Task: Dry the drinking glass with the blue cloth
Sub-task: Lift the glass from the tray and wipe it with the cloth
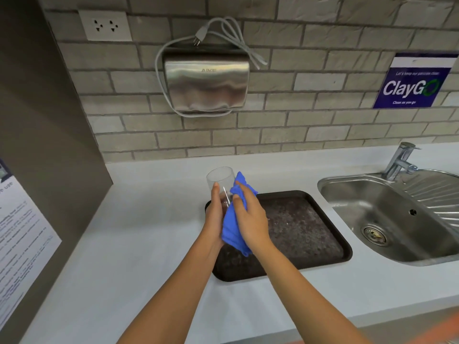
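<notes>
- Here, a pale grey desk (139,234) runs along a wall of grey brick tiles (310,115), seen from above by a head camera.
- A dark rectangular tray (310,234) with a speckled inner surface lies on the desk, just left of a stainless steel sink (387,219).
- A chrome tap (401,160) stands at the back edge of the sink.
- On the wall hangs a brushed metal hand dryer (206,83), its grey cord (233,33) looped over the top with the plug loose.
- A white double socket (105,25) sits to the upper left of the dryer.
- A dark blue sign reading "ClayGo" (414,81) is fixed to the wall at the right.
- A brown panel (42,115) at the left carries a printed notice (19,232); its text is too blurred to read.
- Both bare forearms reach in from the bottom edge, meeting above the near left corner of the tray.
- The left hand (215,214) wraps its fingers (215,188) closed around the lower part of a clear drinking glass (221,178), tilted with its open rim up and away.
- The right hand (250,219) clutches a blue cloth (233,227), fingers curled, pressing it against the right side of the glass.
- The cloth hangs down between the two hands.
</notes>
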